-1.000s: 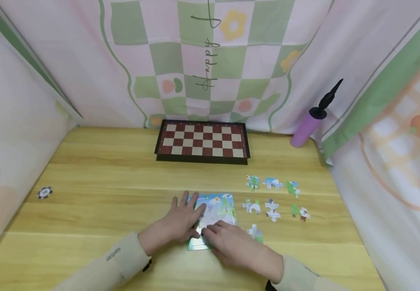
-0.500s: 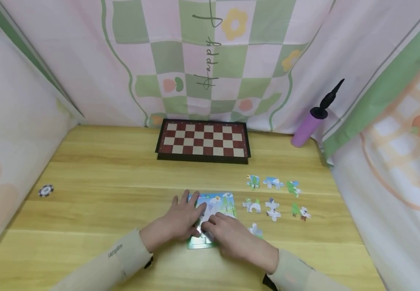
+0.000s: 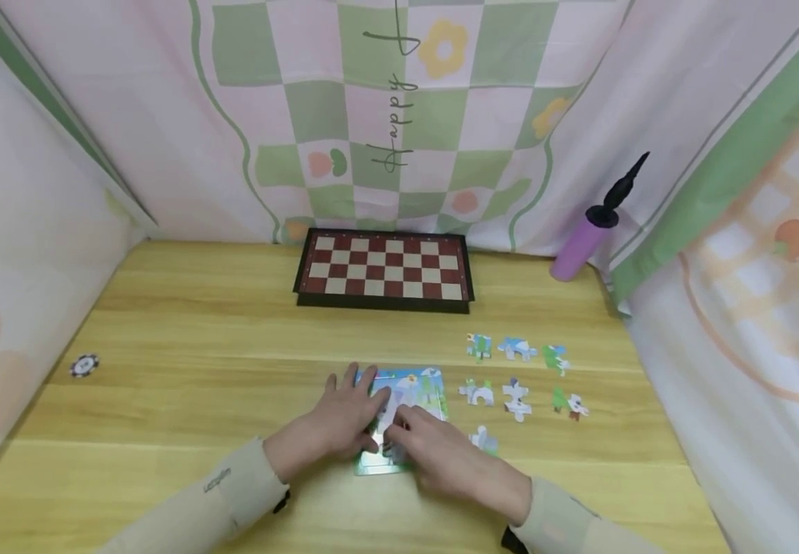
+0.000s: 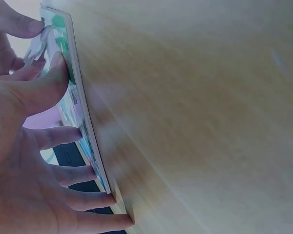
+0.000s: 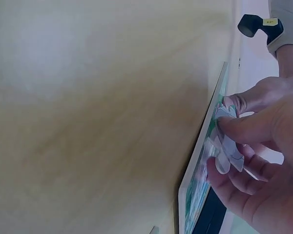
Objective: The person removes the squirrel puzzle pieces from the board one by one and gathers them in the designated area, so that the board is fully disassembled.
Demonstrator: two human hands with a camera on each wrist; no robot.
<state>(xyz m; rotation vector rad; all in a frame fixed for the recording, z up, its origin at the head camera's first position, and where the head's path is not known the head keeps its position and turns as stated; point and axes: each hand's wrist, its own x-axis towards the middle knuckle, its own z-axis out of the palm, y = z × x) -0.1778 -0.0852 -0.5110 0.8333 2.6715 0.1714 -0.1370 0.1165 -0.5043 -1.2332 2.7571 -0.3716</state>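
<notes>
A flat puzzle board (image 3: 432, 385) with a pale blue and green picture lies on the table in the head view. My left hand (image 3: 344, 419) rests along its left side, fingers straight and spread, thumb pressing near the lower part. With thumb and fingers my right hand (image 3: 437, 450) pinches a grey-white puzzle piece (image 5: 228, 139), tilted close over the board's lower half. In the left wrist view the piece (image 4: 37, 50) shows at the fingertips, near the left thumb. Part of the board is hidden under both hands.
Several loose puzzle pieces (image 3: 515, 400) lie right of the board; the nearest (image 3: 484, 438) is partly behind my right hand. A checkered game board (image 3: 385, 268) stands at the back. A purple hand pump (image 3: 579, 246) leans at the back right, and a round chip (image 3: 84, 365) lies far left.
My right hand has shifted slightly up and left over the board, and the piece at its fingertips now shows tilted. My left hand has stayed in place.
</notes>
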